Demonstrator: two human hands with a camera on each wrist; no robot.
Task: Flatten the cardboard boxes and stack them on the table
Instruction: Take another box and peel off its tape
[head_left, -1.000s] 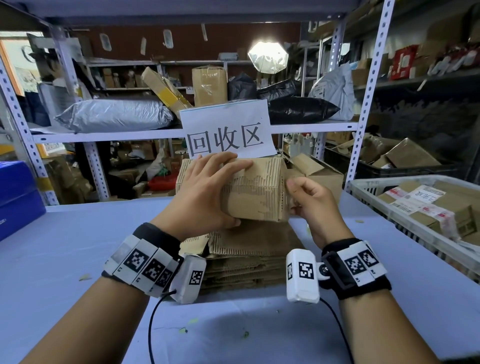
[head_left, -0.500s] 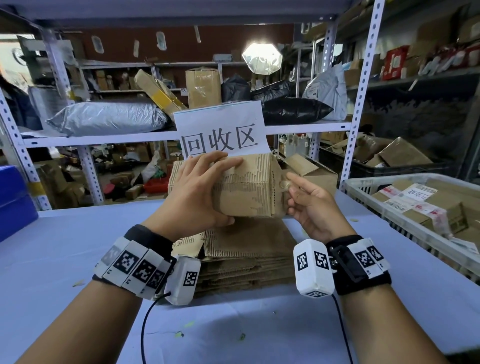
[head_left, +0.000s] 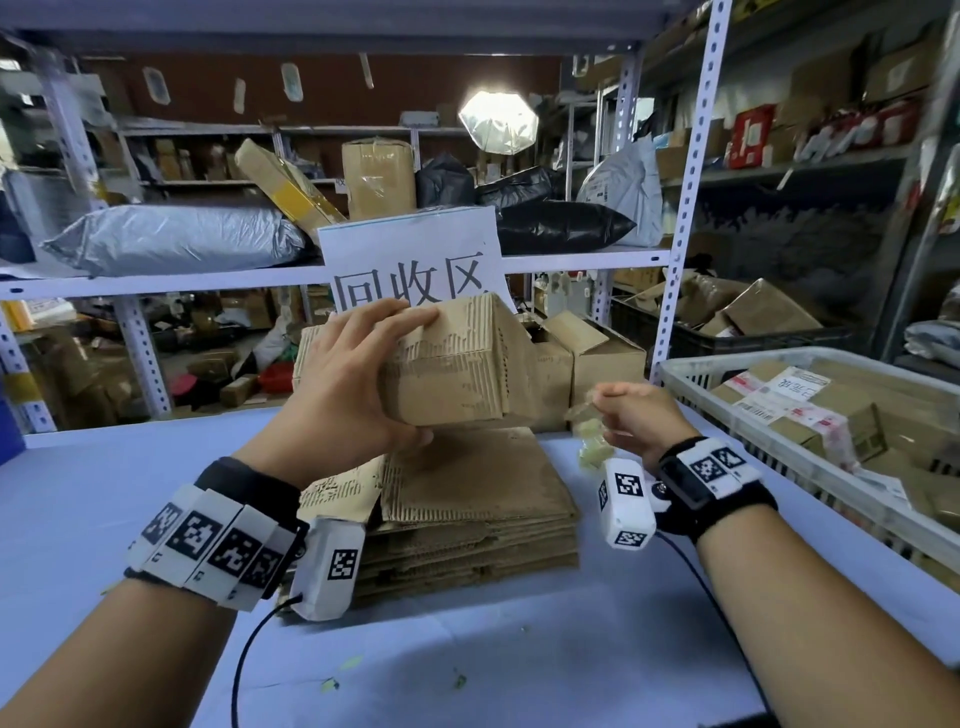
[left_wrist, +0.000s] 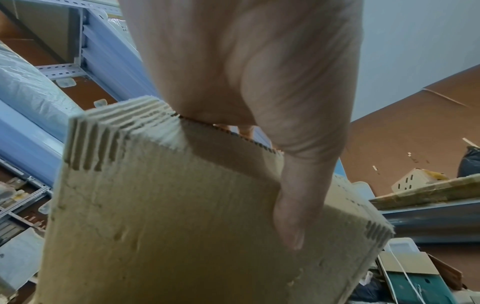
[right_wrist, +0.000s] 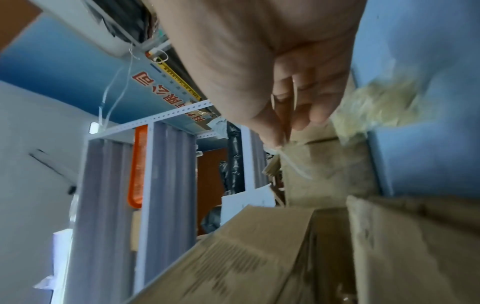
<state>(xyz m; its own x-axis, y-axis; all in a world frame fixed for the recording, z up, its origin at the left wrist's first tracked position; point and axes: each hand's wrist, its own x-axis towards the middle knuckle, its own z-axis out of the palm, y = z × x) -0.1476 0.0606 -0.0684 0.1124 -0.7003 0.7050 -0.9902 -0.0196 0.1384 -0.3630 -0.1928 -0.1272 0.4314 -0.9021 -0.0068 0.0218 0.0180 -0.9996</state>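
Moved since half a second ago: right hand (head_left: 641, 418) has come off the box's right end and now sits lower and to the right, trailing a strip of crumpled clear tape (head_left: 589, 434); the box has tipped so its right end faces down toward the table.

Item 1. Cardboard box (head_left: 457, 364), small, brown, outer paper torn away in patches so the corrugation shows. Held in the air above the stack, not flattened. Left hand (head_left: 348, 384) clamps it: fingers lie over the top face, thumb presses underneath. The left wrist view shows the thumb (left_wrist: 293, 216) laid flat against one face of the box (left_wrist: 182, 226).

Item 2. Right hand, apart from the box, fingers curled and pinching the tape. The right wrist view shows the curled fingers (right_wrist: 298, 102) with the pale tape (right_wrist: 384, 107) blurred beside them.

Item 3. Stack of flattened cardboard (head_left: 467, 514), several layers, lying on the blue table (head_left: 104, 499) directly below the held box.

Item 4. White paper sign (head_left: 410, 260) with black characters, hung on the metal shelving (head_left: 680, 234) behind the box; its lower edge is hidden by the box.

Item 5. White plastic crate (head_left: 727, 415) at the table's right, holding labelled cardboard parcels (head_left: 795, 410).

Item 6. Open cardboard box (head_left: 597, 358) standing on the table behind the held one.
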